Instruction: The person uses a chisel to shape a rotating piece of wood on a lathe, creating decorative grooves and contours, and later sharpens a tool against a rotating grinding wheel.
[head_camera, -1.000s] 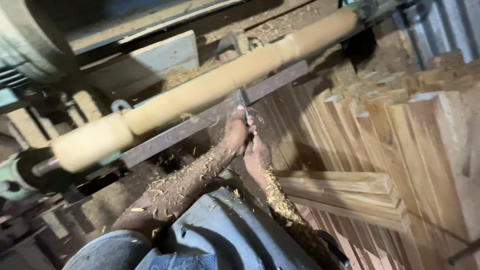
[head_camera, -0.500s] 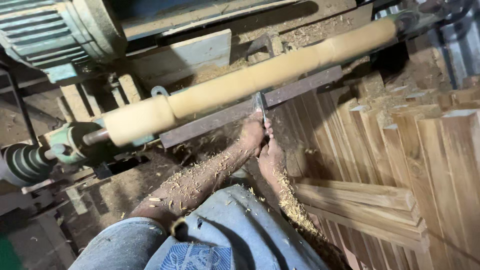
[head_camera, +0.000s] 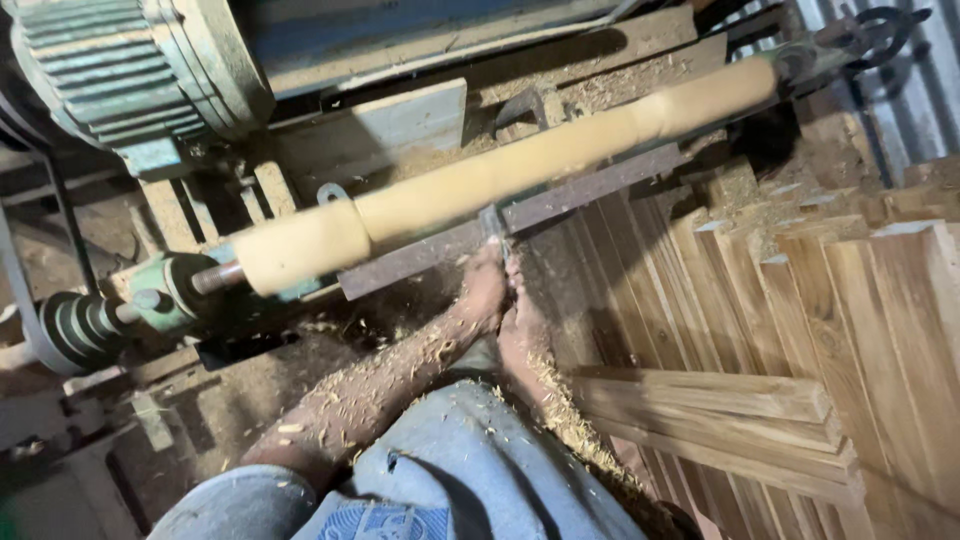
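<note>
A long pale wooden spindle (head_camera: 520, 165) is mounted slantwise in a lathe, from the drive end at lower left to the tail end at upper right. Below it runs a dark metal tool rest bar (head_camera: 600, 185). A metal chisel (head_camera: 493, 222) lies across that bar with its tip at the spindle. My left hand (head_camera: 483, 292) grips the chisel just under the bar. My right hand (head_camera: 523, 325) holds the tool right beside it, slightly lower. Both forearms are covered in wood shavings.
A green ribbed motor (head_camera: 130, 70) sits at top left, with a stepped pulley (head_camera: 75, 330) at the lathe's drive end. Stacks of wooden boards (head_camera: 800, 330) fill the right side. Sawdust covers the lathe bed and floor. My blue-clad knee (head_camera: 450, 470) is below.
The view has shifted, so the lathe and motor appear further right and lower. Both hands stay on the chisel at the rest bar, at about the same place along the spindle.
</note>
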